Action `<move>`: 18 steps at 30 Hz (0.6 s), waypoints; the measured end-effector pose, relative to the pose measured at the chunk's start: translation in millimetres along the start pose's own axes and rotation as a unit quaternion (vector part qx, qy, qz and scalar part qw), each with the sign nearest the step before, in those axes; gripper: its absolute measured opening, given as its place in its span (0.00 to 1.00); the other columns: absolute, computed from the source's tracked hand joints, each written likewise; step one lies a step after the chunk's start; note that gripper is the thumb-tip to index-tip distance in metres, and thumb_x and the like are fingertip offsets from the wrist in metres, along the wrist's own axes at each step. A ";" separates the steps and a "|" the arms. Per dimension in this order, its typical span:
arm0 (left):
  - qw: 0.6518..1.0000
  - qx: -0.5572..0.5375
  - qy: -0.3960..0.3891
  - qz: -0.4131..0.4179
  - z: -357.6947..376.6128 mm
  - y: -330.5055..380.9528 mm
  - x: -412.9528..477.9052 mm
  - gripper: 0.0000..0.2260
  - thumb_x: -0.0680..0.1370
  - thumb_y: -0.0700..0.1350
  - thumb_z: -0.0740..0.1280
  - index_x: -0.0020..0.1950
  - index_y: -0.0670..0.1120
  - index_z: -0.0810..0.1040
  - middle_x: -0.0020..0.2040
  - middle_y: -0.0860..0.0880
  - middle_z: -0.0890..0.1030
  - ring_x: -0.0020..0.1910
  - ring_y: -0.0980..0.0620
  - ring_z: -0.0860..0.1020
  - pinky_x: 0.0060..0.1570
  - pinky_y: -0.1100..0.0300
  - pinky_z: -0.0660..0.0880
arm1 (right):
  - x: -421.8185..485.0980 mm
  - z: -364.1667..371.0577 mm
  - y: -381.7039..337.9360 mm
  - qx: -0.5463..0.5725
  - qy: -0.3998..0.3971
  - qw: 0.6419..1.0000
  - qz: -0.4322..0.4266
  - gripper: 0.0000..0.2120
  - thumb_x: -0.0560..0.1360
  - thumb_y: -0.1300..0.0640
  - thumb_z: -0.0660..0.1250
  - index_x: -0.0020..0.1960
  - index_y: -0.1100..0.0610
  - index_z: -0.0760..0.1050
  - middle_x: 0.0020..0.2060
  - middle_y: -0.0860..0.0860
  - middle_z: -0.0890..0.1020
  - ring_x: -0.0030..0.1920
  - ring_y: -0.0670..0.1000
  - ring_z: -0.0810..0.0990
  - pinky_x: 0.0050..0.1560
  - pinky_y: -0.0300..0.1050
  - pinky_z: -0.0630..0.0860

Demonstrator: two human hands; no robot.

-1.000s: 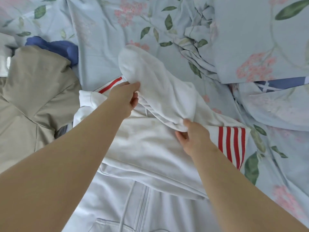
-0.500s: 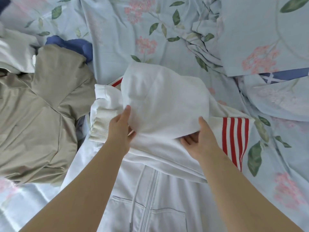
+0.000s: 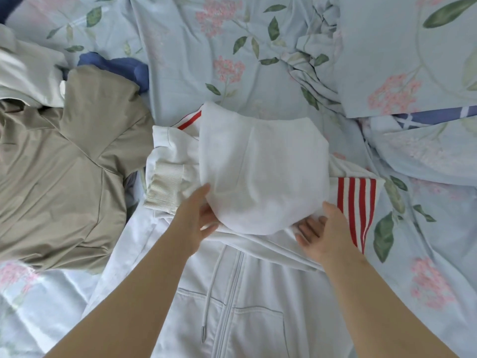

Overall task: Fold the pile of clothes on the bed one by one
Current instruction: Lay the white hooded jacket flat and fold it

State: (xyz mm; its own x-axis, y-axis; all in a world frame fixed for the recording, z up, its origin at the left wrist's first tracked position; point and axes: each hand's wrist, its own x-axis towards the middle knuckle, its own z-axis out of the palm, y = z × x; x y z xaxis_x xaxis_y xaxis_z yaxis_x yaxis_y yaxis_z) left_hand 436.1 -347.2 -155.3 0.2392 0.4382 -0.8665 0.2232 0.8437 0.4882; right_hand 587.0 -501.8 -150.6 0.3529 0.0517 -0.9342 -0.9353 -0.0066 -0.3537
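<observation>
Both hands flank the hood (image 3: pixel 260 174) — white hoodie (image 3: pixel 240 306).

Both bare forearms reaching forward, converging. Left hand (image 3: pixel 197 223) loosely open, thumb up, fingers partly hidden under cloth. Right hand (image 3: pixel 324 228) open, palm toward the left, fingers spread.

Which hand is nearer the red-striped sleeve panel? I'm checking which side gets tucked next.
Right. The right hand lies just beside the red-striped sleeve panel; the left hand is across the white hood from it.
</observation>
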 end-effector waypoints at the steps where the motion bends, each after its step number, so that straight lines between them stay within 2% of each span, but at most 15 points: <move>1: 1.000 0.011 0.016 0.022 5.4 -2.8 5.8 0.15 0.75 0.53 0.68 0.59 0.50 0.75 0.54 0.49 0.80 0.52 0.49 0.79 0.51 0.53 0.76 | 0.2 3.9 1.7 -0.025 -0.004 1.000 -0.013 0.21 0.76 0.46 0.65 0.64 0.56 0.70 0.54 0.52 0.78 0.56 0.52 0.77 0.61 0.52 0.72; 2: 0.997 0.042 0.034 0.047 12.1 -5.9 10.6 0.19 0.75 0.53 0.69 0.63 0.49 0.73 0.57 0.48 0.79 0.54 0.48 0.79 0.49 0.53 0.77 | 0.7 9.5 3.2 -0.041 -0.016 0.999 -0.025 0.21 0.74 0.46 0.67 0.62 0.56 0.72 0.54 0.51 0.80 0.54 0.52 0.78 0.57 0.51 0.74; 3: 0.992 0.085 0.055 0.072 19.9 -7.3 13.0 0.19 0.75 0.50 0.69 0.64 0.47 0.72 0.58 0.47 0.79 0.55 0.47 0.78 0.50 0.53 0.78 | 2.0 16.0 5.1 -0.051 -0.024 0.998 -0.033 0.20 0.73 0.49 0.70 0.62 0.55 0.73 0.53 0.52 0.80 0.53 0.53 0.80 0.53 0.52 0.76; 5: 0.986 0.115 0.064 0.099 30.8 -5.0 12.7 0.08 0.77 0.43 0.67 0.56 0.46 0.75 0.55 0.45 0.80 0.54 0.46 0.78 0.52 0.52 0.78 | 3.1 28.5 4.3 -0.043 -0.033 0.998 -0.035 0.17 0.73 0.57 0.71 0.61 0.55 0.74 0.54 0.55 0.81 0.50 0.56 0.81 0.46 0.52 0.79; 6: 0.991 0.088 0.031 0.097 33.7 -0.4 7.8 0.04 0.78 0.41 0.66 0.52 0.47 0.76 0.52 0.46 0.81 0.53 0.46 0.79 0.50 0.53 0.79 | 1.6 33.3 0.8 -0.011 -0.049 0.998 -0.037 0.16 0.74 0.60 0.69 0.61 0.55 0.75 0.54 0.55 0.82 0.49 0.56 0.81 0.43 0.51 0.80; 7: 0.995 0.039 -0.025 0.093 33.3 5.0 0.8 0.05 0.79 0.39 0.64 0.51 0.47 0.77 0.49 0.47 0.82 0.51 0.48 0.80 0.47 0.55 0.79 | -2.4 35.5 -5.2 0.044 -0.085 0.994 -0.046 0.14 0.74 0.63 0.67 0.59 0.55 0.76 0.54 0.55 0.82 0.49 0.55 0.82 0.42 0.51 0.80; 9: 0.983 -0.065 -0.153 0.078 24.9 12.5 -15.0 0.07 0.78 0.38 0.62 0.52 0.46 0.78 0.46 0.49 0.84 0.46 0.52 0.82 0.45 0.58 0.80 | -12.0 27.5 -15.4 0.167 -0.201 0.963 -0.069 0.15 0.70 0.64 0.64 0.55 0.55 0.77 0.52 0.54 0.84 0.49 0.55 0.83 0.48 0.53 0.81; 10: 0.977 -0.079 -0.191 0.059 17.8 11.7 -20.0 0.08 0.76 0.39 0.63 0.53 0.46 0.78 0.46 0.49 0.84 0.44 0.53 0.83 0.45 0.57 0.81 | -14.6 18.6 -15.5 0.190 -0.236 0.950 -0.072 0.16 0.68 0.63 0.64 0.55 0.55 0.78 0.52 0.53 0.84 0.50 0.55 0.83 0.53 0.55 0.79; 12: 0.978 0.008 -0.208 0.007 2.5 -1.8 -26.0 0.11 0.74 0.37 0.65 0.55 0.46 0.77 0.47 0.49 0.84 0.44 0.53 0.83 0.46 0.55 0.81 | -14.0 -2.4 -5.3 0.135 -0.196 0.970 -0.040 0.22 0.66 0.65 0.61 0.59 0.57 0.76 0.51 0.53 0.83 0.51 0.56 0.81 0.58 0.57 0.76; 14: 0.980 0.133 -0.143 -0.028 -9.2 -20.2 -19.1 0.11 0.76 0.36 0.65 0.56 0.47 0.76 0.49 0.50 0.83 0.46 0.53 0.81 0.50 0.55 0.77 | -8.9 -21.7 7.6 0.053 -0.087 0.995 0.006 0.21 0.70 0.66 0.58 0.62 0.60 0.74 0.50 0.55 0.81 0.51 0.57 0.79 0.56 0.56 0.74; 16: 0.993 0.092 -0.064 -0.024 -12.5 -28.8 -8.3 0.10 0.77 0.42 0.66 0.57 0.48 0.75 0.51 0.49 0.82 0.48 0.51 0.80 0.49 0.56 0.75 | -7.0 -28.7 15.1 0.014 -0.035 0.999 0.010 0.10 0.75 0.61 0.59 0.53 0.59 0.75 0.49 0.55 0.80 0.50 0.57 0.78 0.49 0.53 0.74; 17: 0.999 0.038 -0.032 -0.010 -10.1 -29.8 -4.7 0.11 0.76 0.44 0.67 0.58 0.47 0.75 0.52 0.48 0.82 0.49 0.50 0.80 0.47 0.55 0.76 | -6.2 -26.1 15.4 -0.003 -0.029 1.000 -0.003 0.06 0.76 0.58 0.62 0.50 0.58 0.75 0.48 0.54 0.81 0.49 0.56 0.78 0.46 0.51 0.75; 18: 1.000 0.011 -0.005 0.014 -6.6 -29.8 0.3 0.13 0.76 0.45 0.69 0.59 0.46 0.75 0.53 0.47 0.81 0.51 0.48 0.80 0.47 0.54 0.77 | -3.6 -22.0 14.9 -0.017 -0.029 0.999 -0.014 0.07 0.75 0.54 0.65 0.51 0.56 0.75 0.48 0.53 0.81 0.50 0.56 0.79 0.45 0.52 0.77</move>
State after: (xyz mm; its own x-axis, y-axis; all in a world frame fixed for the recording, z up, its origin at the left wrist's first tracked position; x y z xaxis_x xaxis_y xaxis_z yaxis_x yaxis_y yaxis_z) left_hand 423.3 -370.2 -170.9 0.2545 0.4581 -0.8517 0.2364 0.8245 0.5141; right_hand 572.3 -524.1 -153.5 0.3754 0.1096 -0.9204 -0.9237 -0.0381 -0.3813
